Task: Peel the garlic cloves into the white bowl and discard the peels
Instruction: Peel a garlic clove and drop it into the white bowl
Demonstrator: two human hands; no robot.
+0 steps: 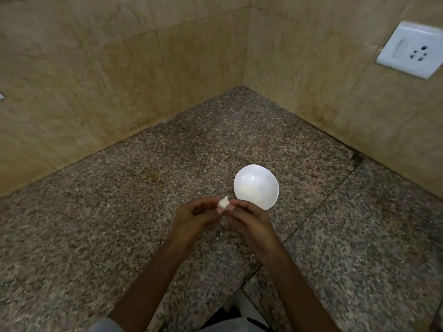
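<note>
A small white garlic clove [223,203] is held above the speckled granite counter [119,224], just in front of the white bowl [256,186]. My left hand [194,218] pinches the clove from the left, and my right hand [249,221] pinches it from the right with thumb and fingertips. Both hands meet at the clove, near the bowl's front-left rim. The bowl's inside looks pale and bright; I cannot tell what lies in it.
Beige tiled walls close the counter in a corner behind the bowl. A white switch and socket plate [411,52] sits on the right wall. The counter's inner edge [242,287] runs near my body at the bottom.
</note>
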